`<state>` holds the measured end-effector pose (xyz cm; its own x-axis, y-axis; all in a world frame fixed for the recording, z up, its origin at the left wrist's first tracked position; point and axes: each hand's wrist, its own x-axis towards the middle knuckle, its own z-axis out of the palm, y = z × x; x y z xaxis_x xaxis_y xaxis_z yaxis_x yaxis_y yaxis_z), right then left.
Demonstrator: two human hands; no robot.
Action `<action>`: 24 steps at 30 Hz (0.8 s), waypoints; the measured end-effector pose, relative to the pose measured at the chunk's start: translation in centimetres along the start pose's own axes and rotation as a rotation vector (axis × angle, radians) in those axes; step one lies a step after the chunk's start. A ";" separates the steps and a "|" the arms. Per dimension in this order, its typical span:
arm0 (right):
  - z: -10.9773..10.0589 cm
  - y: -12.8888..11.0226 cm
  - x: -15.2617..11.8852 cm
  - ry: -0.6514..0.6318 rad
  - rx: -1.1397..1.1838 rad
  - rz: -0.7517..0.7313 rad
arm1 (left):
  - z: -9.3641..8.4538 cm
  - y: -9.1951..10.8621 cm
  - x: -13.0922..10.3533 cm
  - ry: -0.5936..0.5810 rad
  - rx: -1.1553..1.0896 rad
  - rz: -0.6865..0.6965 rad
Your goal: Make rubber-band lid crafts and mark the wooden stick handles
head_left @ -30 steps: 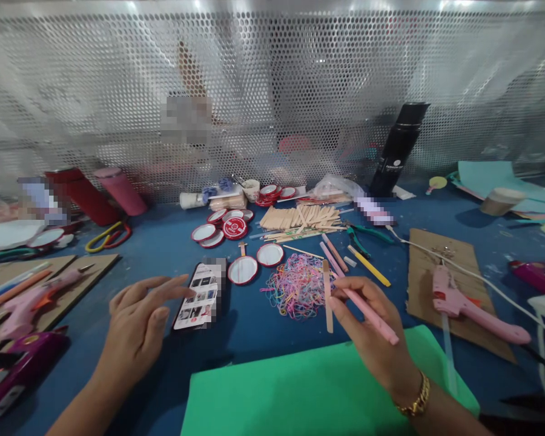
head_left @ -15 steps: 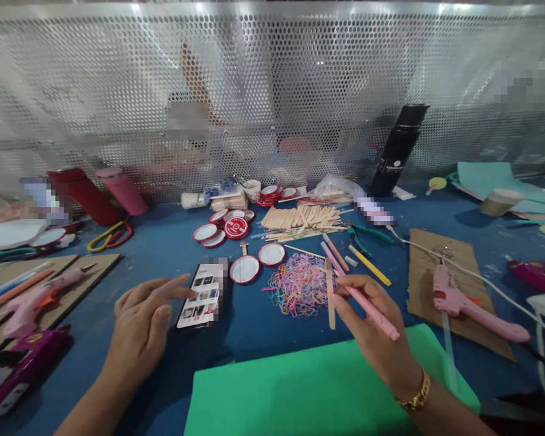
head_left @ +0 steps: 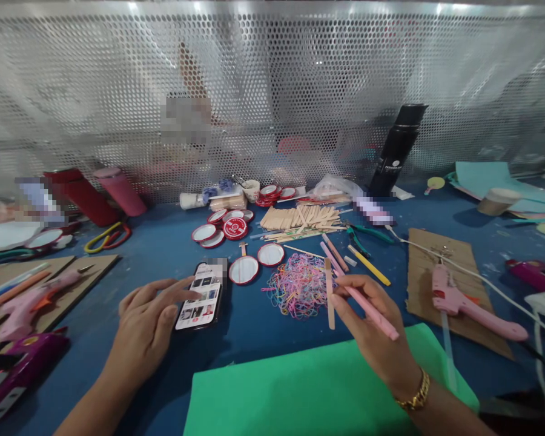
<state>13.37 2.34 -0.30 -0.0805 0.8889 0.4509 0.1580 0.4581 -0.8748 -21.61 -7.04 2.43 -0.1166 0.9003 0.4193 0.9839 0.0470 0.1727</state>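
Observation:
My left hand (head_left: 148, 321) is open, its index finger stretched over the screen of a smartphone (head_left: 202, 300) that lies on the table. The screen displays a grid of small pictures. Between the thumb and fingers of my right hand (head_left: 375, 321) are a pink marker (head_left: 370, 309), slanting down to the right, and a wooden craft stick (head_left: 330, 297), held nearly upright in view. Behind the stick spreads a tangled heap of pastel rubber bands (head_left: 297, 284). A round white disc with a red rim and a short stick (head_left: 244, 269) lies beyond the phone.
Green foam sheet (head_left: 272, 393) covers the near edge. Pink glue guns (head_left: 454, 297) rest on cardboard at both sides, with a white cable (head_left: 463, 266) running right. Farther back are craft sticks (head_left: 300, 218), red-rimmed lids (head_left: 235, 227), pliers (head_left: 361, 242) and a leaning black bottle (head_left: 397, 151).
My left hand has shifted slightly right, its index finger farther over the phone screen. The right hand keeps its hold on the marker and stick. The view has turned very slightly.

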 end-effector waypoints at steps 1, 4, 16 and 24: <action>0.0 0.0 0.0 -0.001 -0.003 0.001 | 0.0 -0.1 0.0 0.007 -0.001 0.006; 0.0 0.0 0.0 -0.003 -0.013 0.003 | 0.0 -0.3 -0.1 0.068 -0.004 0.048; 0.4 -0.3 0.6 -0.021 0.043 0.082 | 0.9 10.3 1.9 -0.050 -0.386 0.249; 0.9 -1.5 2.5 -0.025 0.073 0.160 | 5.4 17.0 3.0 -0.511 -1.044 0.071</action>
<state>12.01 3.84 1.97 -0.0851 0.9497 0.3015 0.0990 0.3091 -0.9458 -4.47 -1.20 1.83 0.2366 0.9674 0.0902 0.3683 -0.1752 0.9131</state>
